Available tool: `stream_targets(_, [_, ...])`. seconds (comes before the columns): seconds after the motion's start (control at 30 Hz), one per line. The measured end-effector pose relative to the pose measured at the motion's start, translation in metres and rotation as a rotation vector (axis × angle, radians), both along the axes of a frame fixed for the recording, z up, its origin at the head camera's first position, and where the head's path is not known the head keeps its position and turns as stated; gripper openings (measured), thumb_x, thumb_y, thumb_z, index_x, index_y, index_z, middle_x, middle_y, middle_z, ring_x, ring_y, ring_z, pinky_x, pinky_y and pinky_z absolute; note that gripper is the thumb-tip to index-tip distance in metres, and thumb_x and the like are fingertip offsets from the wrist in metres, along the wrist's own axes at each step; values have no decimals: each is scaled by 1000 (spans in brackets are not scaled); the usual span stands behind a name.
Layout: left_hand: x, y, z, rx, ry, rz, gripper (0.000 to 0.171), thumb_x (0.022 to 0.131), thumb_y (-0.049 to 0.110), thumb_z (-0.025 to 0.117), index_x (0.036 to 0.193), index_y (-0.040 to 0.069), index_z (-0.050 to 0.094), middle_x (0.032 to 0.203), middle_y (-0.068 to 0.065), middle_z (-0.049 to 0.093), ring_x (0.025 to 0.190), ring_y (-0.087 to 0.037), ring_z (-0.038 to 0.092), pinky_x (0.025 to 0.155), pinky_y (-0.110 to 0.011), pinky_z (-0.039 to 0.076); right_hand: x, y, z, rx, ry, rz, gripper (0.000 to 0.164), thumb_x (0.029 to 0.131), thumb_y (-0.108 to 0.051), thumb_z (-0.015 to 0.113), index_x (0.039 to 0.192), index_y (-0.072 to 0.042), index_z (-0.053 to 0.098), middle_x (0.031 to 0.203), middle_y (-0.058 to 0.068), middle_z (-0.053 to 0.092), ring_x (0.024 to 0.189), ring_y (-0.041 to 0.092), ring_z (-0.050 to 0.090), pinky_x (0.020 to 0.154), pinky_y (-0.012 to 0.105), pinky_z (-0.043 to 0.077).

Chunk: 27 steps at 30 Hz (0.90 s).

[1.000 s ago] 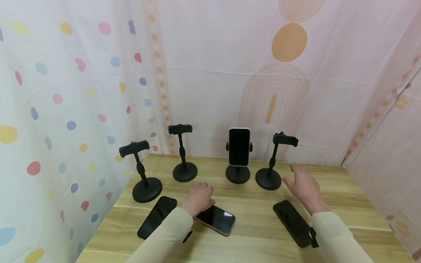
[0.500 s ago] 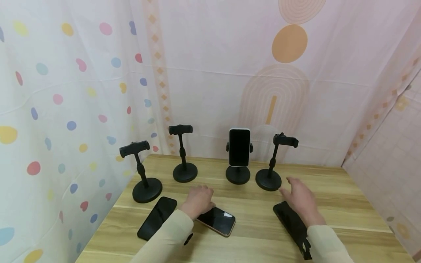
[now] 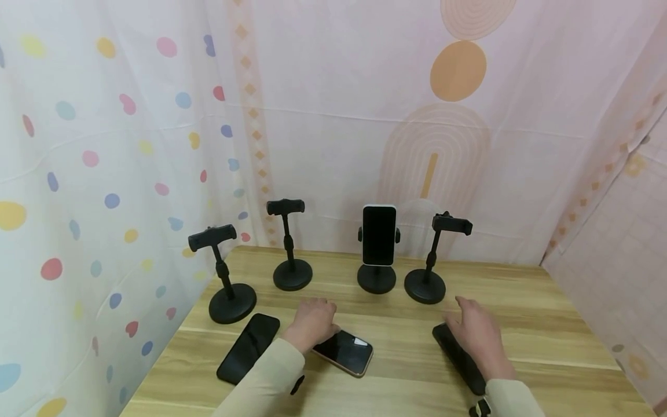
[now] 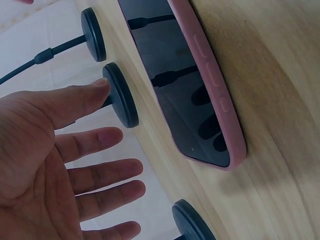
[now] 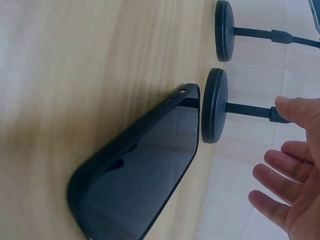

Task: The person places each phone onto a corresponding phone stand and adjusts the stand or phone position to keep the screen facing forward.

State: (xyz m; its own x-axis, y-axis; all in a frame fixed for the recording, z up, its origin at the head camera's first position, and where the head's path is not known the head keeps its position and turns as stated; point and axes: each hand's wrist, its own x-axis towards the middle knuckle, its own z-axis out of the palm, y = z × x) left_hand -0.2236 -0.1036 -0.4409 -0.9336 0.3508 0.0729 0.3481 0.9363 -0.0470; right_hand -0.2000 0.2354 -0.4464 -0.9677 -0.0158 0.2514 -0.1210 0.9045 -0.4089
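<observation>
My left hand hovers over the upper left end of a phone in a pink case, which lies screen up. In the left wrist view its fingers are spread and hold nothing, apart from the pink-cased phone. My right hand hangs above a black phone on the table and hides part of it. The right wrist view has this hand with relaxed, separated fingers beside the black phone, not touching it.
A second black phone lies to the left on the wooden table. Black phone stands, several in all, stand behind the phones. One back stand bears an upright white-framed phone. Patterned curtains enclose the table.
My right hand has come back toward me and lower, over the right black phone. My left hand has shifted only slightly. The phones and stands have stayed in place.
</observation>
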Motion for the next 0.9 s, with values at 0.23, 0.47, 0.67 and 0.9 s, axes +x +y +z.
stream_targets(0.23, [0,1,-3,0,-41,10,27,84,38,79,91,13,71,87,-6,64,87,-27,64,78,-46,51,9,1,-3,18,-47,-4,60,91,-28,71,129,15,53,125,38,54,113,53,54,89,61,45])
stream_targets(0.47, [-2,2,-7,8,-68,17,30,85,38,77,99,13,72,93,-7,66,90,-28,63,78,-48,50,18,1,-6,19,-134,-15,63,91,-28,72,130,16,52,129,39,51,116,55,51,92,62,43])
stream_targets(0.67, [-2,2,-9,11,-67,10,27,85,39,77,95,14,71,91,-6,65,88,-28,63,78,-48,49,21,1,-11,22,-196,-18,66,90,-32,72,131,15,52,130,40,50,117,56,50,93,62,42])
stream_targets(0.9, [-3,3,-11,8,-65,6,28,86,39,77,98,14,72,92,-7,65,90,-29,62,80,-49,49,22,5,-15,30,-218,-34,69,89,-35,74,129,17,52,129,40,50,118,55,49,94,61,42])
